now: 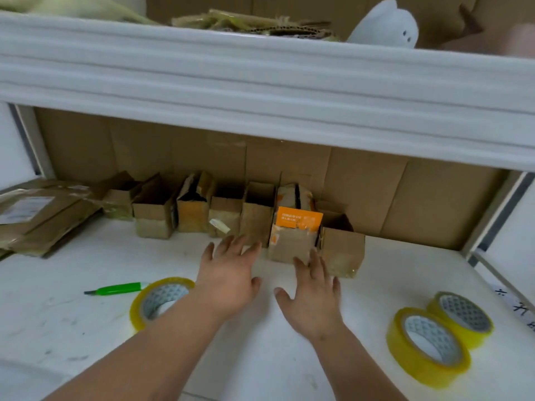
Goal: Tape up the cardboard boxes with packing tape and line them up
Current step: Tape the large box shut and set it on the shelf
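Several small cardboard boxes stand in a row along the back of the white table, against a cardboard backing. One box (292, 241) bears an orange label, and another box (343, 251) stands to its right, nearest me. My left hand (228, 282) hovers palm down, fingers spread, just in front of the row. My right hand (314, 296) is spread the same way, its fingertips at the base of the orange-label box. Neither holds anything. A yellow tape roll (157, 299) lies by my left forearm. Two more tape rolls (428, 345) (463, 316) lie at the right.
A green utility knife (115, 289) lies left of the tape. Flattened cardboard (37, 218) is piled at the far left. A white shelf (260, 91) overhangs the boxes, with scraps and a white plush (385, 26) on top. A metal frame post (498, 215) stands at the right.
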Motion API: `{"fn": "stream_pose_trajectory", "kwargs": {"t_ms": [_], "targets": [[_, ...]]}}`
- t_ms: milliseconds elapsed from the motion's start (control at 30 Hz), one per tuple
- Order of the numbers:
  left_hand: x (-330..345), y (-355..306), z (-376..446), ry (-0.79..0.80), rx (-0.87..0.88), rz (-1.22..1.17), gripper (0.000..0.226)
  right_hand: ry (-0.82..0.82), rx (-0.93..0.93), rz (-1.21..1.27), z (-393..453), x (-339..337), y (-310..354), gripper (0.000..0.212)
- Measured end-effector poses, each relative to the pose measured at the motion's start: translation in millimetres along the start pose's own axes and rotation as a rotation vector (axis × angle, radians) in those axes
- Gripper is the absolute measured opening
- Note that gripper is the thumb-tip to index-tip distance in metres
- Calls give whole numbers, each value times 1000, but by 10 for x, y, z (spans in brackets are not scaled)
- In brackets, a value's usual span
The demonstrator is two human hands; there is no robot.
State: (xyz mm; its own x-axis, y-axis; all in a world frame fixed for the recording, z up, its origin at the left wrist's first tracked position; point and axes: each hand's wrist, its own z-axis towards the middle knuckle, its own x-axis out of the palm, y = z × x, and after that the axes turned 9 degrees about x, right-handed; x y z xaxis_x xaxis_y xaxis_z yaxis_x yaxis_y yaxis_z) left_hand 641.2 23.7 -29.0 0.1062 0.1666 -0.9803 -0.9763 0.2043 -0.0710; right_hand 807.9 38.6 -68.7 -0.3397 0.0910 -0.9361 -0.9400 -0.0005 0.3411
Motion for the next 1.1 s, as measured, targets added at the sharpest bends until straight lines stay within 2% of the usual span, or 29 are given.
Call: {"fn": "stream_pose_trajectory", "kwargs": {"t_ms": [233, 433, 633, 900, 1100], "targets": [[-414, 1161, -767, -1, -63, 75, 69, -7, -142, 54, -386, 204, 1322, 70], [-555, 2408, -1639, 6, -243, 75, 66, 77, -305, 6, -757, 638, 2576, 67], [-487, 3280, -2203, 66, -419, 43, 66, 187, -394, -16, -923, 1071, 3523, 65], [-333, 4166, -2253, 95, -547, 12, 66, 247, -459, -56, -495, 1584, 4377, 64], [-290, 4706, -2033, 113, -608, 10, 65, 250, -413, -71, 3, 1873, 4839, 69]]}}
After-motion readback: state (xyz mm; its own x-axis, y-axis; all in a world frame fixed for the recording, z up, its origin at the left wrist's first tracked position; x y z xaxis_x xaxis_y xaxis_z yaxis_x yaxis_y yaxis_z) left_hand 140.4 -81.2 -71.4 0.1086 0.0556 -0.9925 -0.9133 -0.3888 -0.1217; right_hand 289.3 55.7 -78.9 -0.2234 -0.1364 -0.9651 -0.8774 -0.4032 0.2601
